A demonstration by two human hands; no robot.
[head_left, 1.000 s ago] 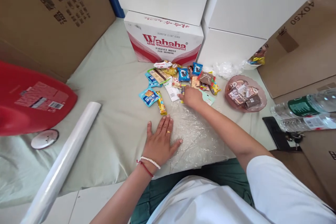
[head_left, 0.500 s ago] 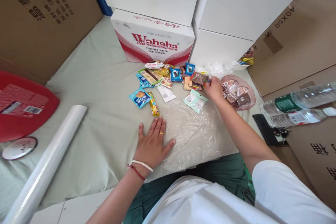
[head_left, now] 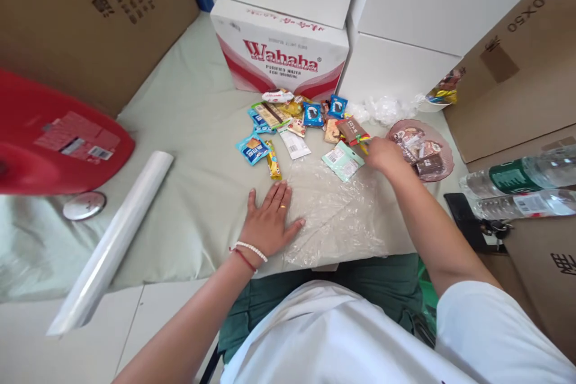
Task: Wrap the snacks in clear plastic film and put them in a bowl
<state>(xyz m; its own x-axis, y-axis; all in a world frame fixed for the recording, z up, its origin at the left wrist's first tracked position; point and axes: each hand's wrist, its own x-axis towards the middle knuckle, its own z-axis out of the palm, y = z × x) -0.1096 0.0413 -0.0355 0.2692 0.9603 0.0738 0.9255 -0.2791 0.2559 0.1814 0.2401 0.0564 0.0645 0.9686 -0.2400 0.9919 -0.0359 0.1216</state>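
At the right end of the heap of snack packets (head_left: 312,114), just short of the pink bowl (head_left: 446,156), the right hand (head_left: 382,155) has its fingers curled in by a yellow wrapper (head_left: 363,145) and the brown packet (head_left: 352,131); whether they grip either one, I cannot tell. A second ago that hand was over the heap's near edge, its wrist covering part of the mint packet (head_left: 342,161). Now it has gone across to the right, and the mint packet lies in plain view, flat on the cloth (head_left: 193,210) at the far edge of the clear film (head_left: 342,216). So the handling seems to have passed from the near edge to the right-hand packets. The left hand (head_left: 267,228) has not left its place: spread, palm down, holding nothing, with its thumb over the film's left edge and its fingertips just short of the yellow stick (head_left: 272,161). Behind the packets stands the Wahaha box (head_left: 283,66).
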